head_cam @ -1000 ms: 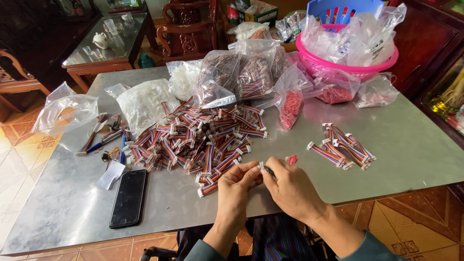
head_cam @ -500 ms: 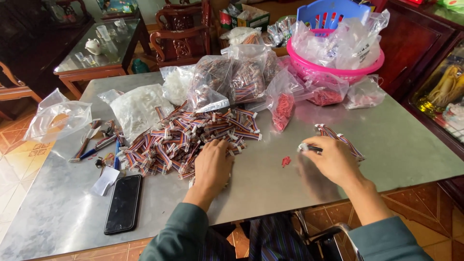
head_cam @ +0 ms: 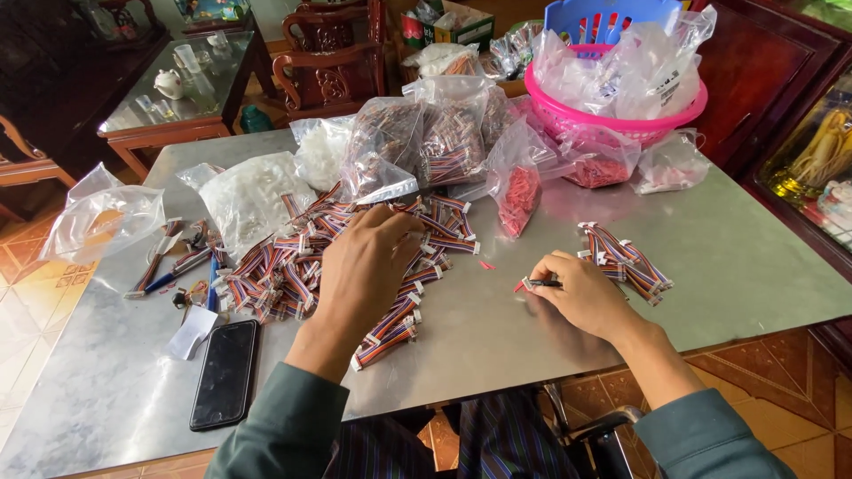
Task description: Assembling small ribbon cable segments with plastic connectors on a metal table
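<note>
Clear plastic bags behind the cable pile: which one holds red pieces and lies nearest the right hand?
The narrow clear bag of red pieces, right of the striped-cable bags.

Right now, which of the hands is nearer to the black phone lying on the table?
Left. The left hand rests on the big pile of cables, just up and right of the black phone; the right hand is far off across the table.

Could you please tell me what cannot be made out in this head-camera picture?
- Which cable the left hand touches in the cable pile: the hand covers it.
- The dark tool in the right hand: fingers hide most of it.
- Contents of the pink basket: crumpled bags cover them.
</note>
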